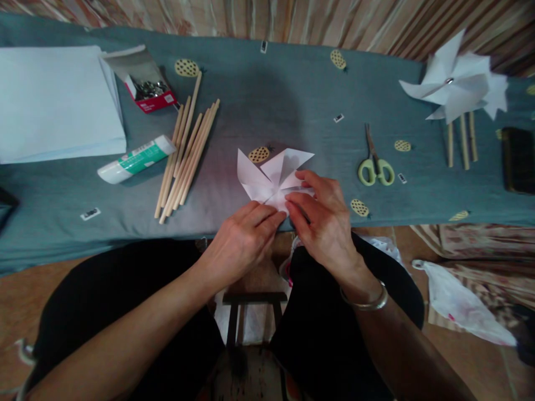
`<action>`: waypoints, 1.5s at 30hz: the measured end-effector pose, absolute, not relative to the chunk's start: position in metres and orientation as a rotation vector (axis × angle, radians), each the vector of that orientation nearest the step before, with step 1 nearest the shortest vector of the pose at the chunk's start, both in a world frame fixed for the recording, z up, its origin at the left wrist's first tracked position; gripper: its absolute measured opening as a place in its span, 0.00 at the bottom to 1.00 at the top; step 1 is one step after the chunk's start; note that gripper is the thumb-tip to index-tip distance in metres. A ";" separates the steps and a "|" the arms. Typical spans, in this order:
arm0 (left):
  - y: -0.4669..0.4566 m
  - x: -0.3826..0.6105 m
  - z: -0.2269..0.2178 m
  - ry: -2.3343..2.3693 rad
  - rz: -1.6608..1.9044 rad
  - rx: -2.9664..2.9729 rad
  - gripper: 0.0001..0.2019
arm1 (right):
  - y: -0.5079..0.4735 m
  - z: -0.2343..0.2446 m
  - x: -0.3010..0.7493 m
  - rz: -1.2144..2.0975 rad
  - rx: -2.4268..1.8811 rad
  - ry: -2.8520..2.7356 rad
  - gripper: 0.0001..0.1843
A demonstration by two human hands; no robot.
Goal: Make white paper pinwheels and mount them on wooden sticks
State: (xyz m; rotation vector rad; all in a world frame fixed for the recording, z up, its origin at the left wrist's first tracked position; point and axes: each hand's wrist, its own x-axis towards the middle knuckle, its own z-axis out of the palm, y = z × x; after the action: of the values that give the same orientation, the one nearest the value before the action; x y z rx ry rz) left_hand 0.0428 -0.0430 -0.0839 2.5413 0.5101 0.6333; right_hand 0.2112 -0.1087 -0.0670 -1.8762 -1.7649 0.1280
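A white paper pinwheel shape (pixel 267 172) lies on the blue-grey cloth (pixel 267 100) near the table's front edge. My left hand (pixel 242 239) rests at its lower edge, with the fingers together and the fingertips pressing on the folded paper. My right hand (pixel 324 217) lies over the pinwheel's right side, its fingers bent and pinching the paper flaps near the centre. A metal bangle (pixel 368 303) circles my right wrist.
Several wooden sticks (pixel 186 153), a glue tube (pixel 136 159), a red box of pins (pixel 146 89) and a paper stack (pixel 54 103) lie to the left. Green scissors (pixel 375 164), finished pinwheels on sticks (pixel 457 89) and a dark phone (pixel 518 159) are on the right.
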 end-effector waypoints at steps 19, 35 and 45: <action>-0.042 0.043 -0.083 0.488 0.650 2.499 0.12 | -0.108 -0.074 0.211 -0.036 -1.809 -1.844 0.05; -0.041 0.044 -0.079 0.492 0.628 2.511 0.12 | -0.109 -0.075 0.210 -0.038 -1.841 -1.933 0.11; -0.040 0.043 -0.080 0.489 0.623 2.507 0.12 | -0.110 -0.075 0.209 -0.003 -1.874 -1.900 0.18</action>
State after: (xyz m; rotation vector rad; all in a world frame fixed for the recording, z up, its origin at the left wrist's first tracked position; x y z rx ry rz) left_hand 0.0434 -0.0404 -0.0805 2.5073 0.4890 0.6229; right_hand 0.2091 -0.1096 -0.0755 -1.8736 -1.9002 -0.0033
